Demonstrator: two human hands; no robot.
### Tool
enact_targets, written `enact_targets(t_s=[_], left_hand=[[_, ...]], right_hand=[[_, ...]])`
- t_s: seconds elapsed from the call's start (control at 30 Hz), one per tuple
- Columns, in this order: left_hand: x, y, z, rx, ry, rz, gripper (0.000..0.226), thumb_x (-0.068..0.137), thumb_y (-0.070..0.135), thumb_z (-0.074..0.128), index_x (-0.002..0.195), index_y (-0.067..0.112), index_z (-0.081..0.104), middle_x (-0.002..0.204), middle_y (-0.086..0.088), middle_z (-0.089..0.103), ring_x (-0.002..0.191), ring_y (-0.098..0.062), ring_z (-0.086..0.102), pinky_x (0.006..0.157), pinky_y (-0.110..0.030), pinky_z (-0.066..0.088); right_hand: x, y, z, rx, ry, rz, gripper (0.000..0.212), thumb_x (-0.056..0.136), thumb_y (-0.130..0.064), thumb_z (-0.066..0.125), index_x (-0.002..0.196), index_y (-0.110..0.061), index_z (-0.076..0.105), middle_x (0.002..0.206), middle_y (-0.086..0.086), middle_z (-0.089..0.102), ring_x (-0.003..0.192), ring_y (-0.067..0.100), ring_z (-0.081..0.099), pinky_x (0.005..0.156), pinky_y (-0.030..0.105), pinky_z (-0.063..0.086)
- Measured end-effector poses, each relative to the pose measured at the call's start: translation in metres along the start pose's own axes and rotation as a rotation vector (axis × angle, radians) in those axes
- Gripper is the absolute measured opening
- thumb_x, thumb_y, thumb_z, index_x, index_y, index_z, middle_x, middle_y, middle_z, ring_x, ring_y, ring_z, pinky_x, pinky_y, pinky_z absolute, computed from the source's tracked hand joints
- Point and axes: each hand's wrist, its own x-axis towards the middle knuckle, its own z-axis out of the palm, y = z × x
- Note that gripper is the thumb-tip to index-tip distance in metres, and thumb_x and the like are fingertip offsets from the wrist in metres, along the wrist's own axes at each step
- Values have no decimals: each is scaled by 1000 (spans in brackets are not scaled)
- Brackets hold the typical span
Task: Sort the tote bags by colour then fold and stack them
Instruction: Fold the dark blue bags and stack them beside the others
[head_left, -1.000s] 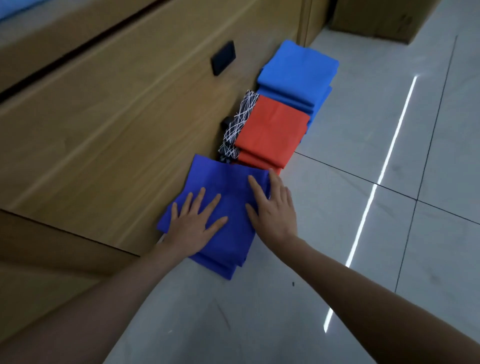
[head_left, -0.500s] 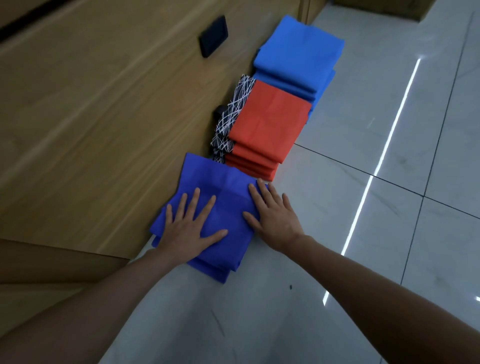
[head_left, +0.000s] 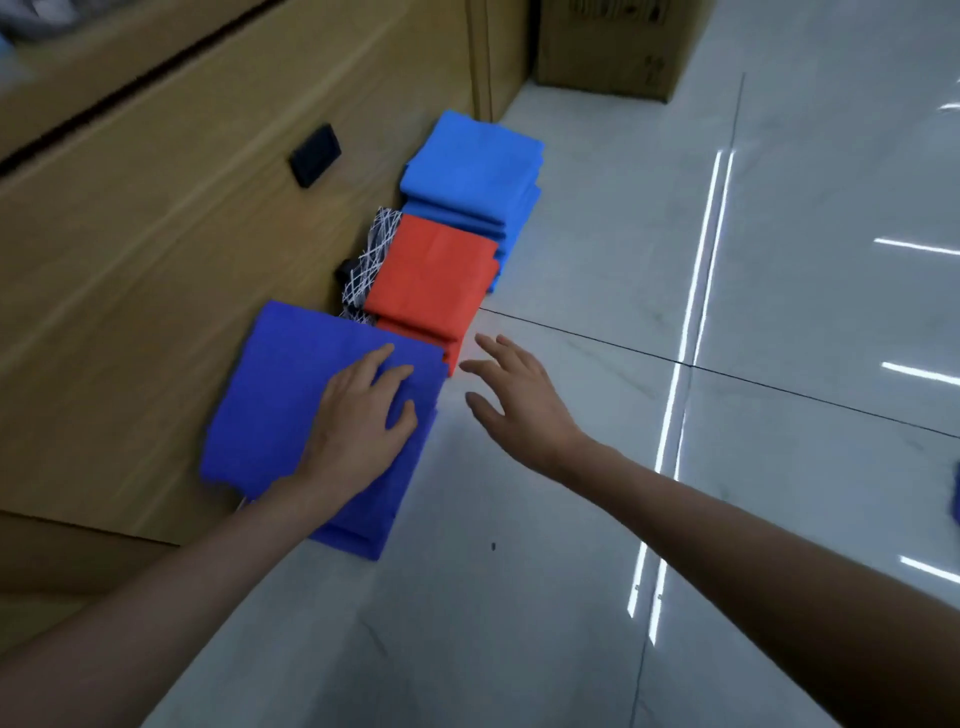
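Note:
Three folded stacks of tote bags lie in a row on the floor along a wooden cabinet. Nearest is the dark blue stack (head_left: 291, 395), then the red stack (head_left: 431, 275), then the light blue stack (head_left: 470, 166). A black bag with white lines (head_left: 371, 260) is wedged between the red stack and the cabinet. My left hand (head_left: 363, 415) rests flat on the right part of the dark blue stack. Off the bags to the right, my right hand (head_left: 514, 400) hovers over the floor with fingers spread and holds nothing.
The wooden cabinet (head_left: 156, 249) with a black handle (head_left: 314, 154) runs along the left. A cardboard box (head_left: 613, 47) stands at the back. A bit of blue cloth (head_left: 955, 491) shows at the right edge. Pale floor tiles (head_left: 675, 312) stretch to the right.
My right hand has lifted off the dark blue stack and moved right over the floor. My left hand has slid right across the stack's top. The camera view has shifted.

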Motion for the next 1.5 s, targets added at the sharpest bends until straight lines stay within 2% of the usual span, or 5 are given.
enact_targets(t_s=[0.37, 0.83, 1.0, 1.13, 1.5], left_hand=[[14, 165, 96, -81, -600, 364, 60, 89, 47, 31, 139, 15, 41, 147, -5, 33, 133, -20, 36, 106, -28, 30], [4, 288, 188, 79, -578, 710, 70, 90, 57, 17, 150, 20, 12, 158, -8, -3, 146, -22, 2, 115, -37, 7], [-3, 275, 205, 167, -680, 719, 97, 62, 67, -10, 150, 26, 0, 158, -1, -13, 145, -17, -7, 115, -35, 5], [-5, 275, 206, 118, -737, 679, 97, 61, 68, -7, 150, 28, -2, 157, 2, -16, 144, -14, -12, 115, -34, 0], [20, 268, 181, -1, -290, 968, 100, 61, 19, 84, 144, 25, 29, 150, -14, 31, 132, -33, 39, 98, -52, 39]], right_hand=[[-174, 137, -96, -285, -137, 419, 38, 96, -19, 47, 134, -13, 48, 147, 6, 39, 136, 23, 32, 108, 27, 22], [-379, 239, -129, -260, 161, 1214, 67, 94, -44, 50, 146, -8, 26, 158, 7, 16, 143, 24, 19, 114, 40, 23], [-374, 242, -128, -604, 97, 1055, 25, 91, -15, 58, 114, -8, 52, 120, 14, 53, 102, 32, 54, 71, 38, 46], [-366, 234, -133, -782, 122, 947, 47, 44, 11, 80, 72, -10, 48, 61, 6, 44, 46, 23, 33, 38, 22, 12], [-311, 171, -66, -631, 204, 125, 29, 78, -8, 39, 88, -7, 67, 98, 10, 72, 57, 23, 66, 43, 23, 47]])
